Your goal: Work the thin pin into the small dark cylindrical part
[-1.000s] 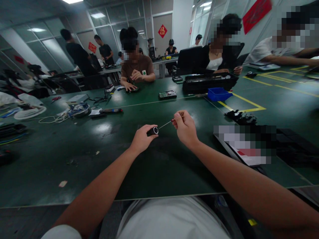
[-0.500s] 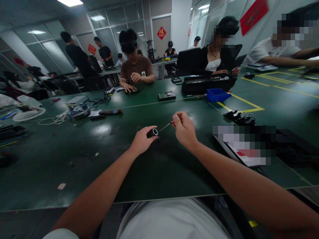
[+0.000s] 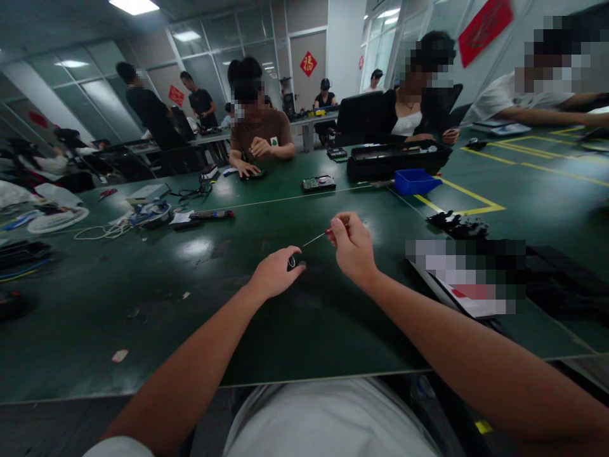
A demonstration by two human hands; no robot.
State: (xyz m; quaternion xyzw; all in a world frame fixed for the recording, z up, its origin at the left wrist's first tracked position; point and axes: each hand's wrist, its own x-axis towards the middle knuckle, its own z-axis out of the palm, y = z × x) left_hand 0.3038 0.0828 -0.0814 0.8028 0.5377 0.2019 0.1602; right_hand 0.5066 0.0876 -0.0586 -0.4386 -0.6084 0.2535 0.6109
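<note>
My left hand (image 3: 273,273) is curled around a small black cylinder (image 3: 291,262) with a pale ring at its end; most of the cylinder is hidden by the fingers. A small dark piece (image 3: 302,263) shows by the thumb tip, too small to name. My right hand (image 3: 352,244) pinches the red handle of a thin screwdriver (image 3: 314,238). Its metal shaft slants down to the left, with the tip just above the left fingertips and apart from the cylinder.
On the green table (image 3: 181,336) are a hard drive (image 3: 318,183), a blue bin (image 3: 416,182), a long black casing (image 3: 399,162), a screwdriver-like tool (image 3: 212,215) and a white panel (image 3: 469,289). Several people sit around; one opposite rests a hand (image 3: 248,169) on a dark part.
My left hand has turned, so the cylinder's ringed end now shows less behind the fingers. The screwdriver in my right hand has barely moved, its tip slightly higher.
</note>
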